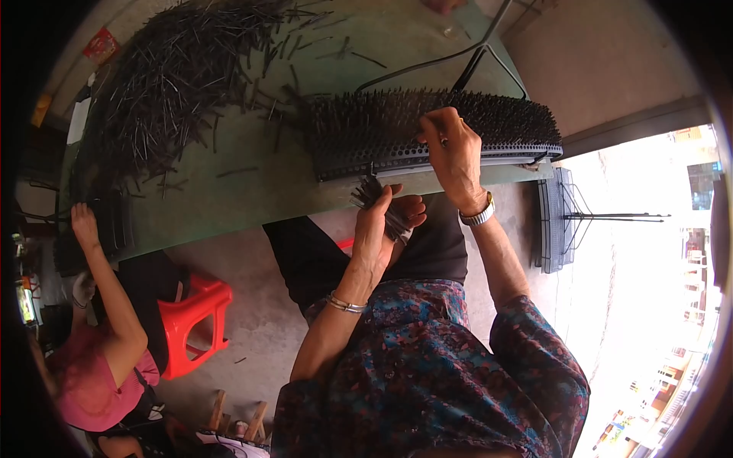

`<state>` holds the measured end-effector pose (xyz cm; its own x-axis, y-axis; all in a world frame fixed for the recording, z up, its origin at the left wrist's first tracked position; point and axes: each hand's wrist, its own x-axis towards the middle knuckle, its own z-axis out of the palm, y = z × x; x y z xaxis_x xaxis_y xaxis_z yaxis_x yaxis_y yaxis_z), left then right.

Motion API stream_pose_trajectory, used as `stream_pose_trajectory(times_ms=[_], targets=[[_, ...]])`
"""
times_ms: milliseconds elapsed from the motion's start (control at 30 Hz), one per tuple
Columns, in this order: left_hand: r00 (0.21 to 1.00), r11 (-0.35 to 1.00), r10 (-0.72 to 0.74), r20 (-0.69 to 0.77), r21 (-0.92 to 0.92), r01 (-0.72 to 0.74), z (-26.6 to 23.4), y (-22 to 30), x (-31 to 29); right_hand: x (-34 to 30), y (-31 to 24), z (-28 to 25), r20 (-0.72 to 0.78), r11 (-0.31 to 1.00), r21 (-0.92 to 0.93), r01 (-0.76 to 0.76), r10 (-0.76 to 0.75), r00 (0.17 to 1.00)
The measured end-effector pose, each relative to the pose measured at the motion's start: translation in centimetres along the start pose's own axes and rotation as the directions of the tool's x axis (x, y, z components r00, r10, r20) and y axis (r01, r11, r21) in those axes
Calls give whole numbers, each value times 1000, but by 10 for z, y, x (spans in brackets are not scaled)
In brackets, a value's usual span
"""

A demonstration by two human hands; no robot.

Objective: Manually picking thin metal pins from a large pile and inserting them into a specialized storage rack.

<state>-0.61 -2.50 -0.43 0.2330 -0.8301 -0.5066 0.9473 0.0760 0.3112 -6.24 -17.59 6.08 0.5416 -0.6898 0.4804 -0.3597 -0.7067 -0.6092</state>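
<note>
My left hand (372,233) is closed around a bundle of thin black sticks (368,192), just off the near edge of the table. Over the right half of a long black perforated rack (382,156) is my right hand (456,156), with thumb and fingers pinched together near its holes. Whatever sits in that pinch is too small to make out. Rows of thin black pieces (359,114) stand upright in the rack, packed closely along its length.
A large heap of loose black sticks (175,84) covers the left of the green table (229,198). Another person's hand (84,225) works at the left end. A red stool (195,328) stands on the floor. Wire legs (481,49) rise behind the rack; a similar rack (551,221) stands right.
</note>
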Motion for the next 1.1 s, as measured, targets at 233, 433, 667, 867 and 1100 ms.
stream_pose_trajectory(times_ms=[233, 433, 667, 867, 1100], targets=[[998, 1000, -25, -54, -5, 24, 3, 1, -5, 7, 7, 11, 59, 997, -11, 71, -71, 996], [998, 994, 59, -3, 94, -59, 0, 3, -13, 6, 0, 14, 115, 981, -153, 117, -100, 988], [996, 996, 76, -47, 52, -74, 12, 1, -17, 12, 10, 22, 129, 981, -147, 129, -111, 985], [994, 992, 108, -4, 67, -107, 2, 1, -16, 2, 6, 21, 18, 982, -162, 101, -99, 995], [996, 995, 85, 0, 47, -84, 7, 1, -18, 7, 6, 22, 36, 971, -211, 109, -104, 994]])
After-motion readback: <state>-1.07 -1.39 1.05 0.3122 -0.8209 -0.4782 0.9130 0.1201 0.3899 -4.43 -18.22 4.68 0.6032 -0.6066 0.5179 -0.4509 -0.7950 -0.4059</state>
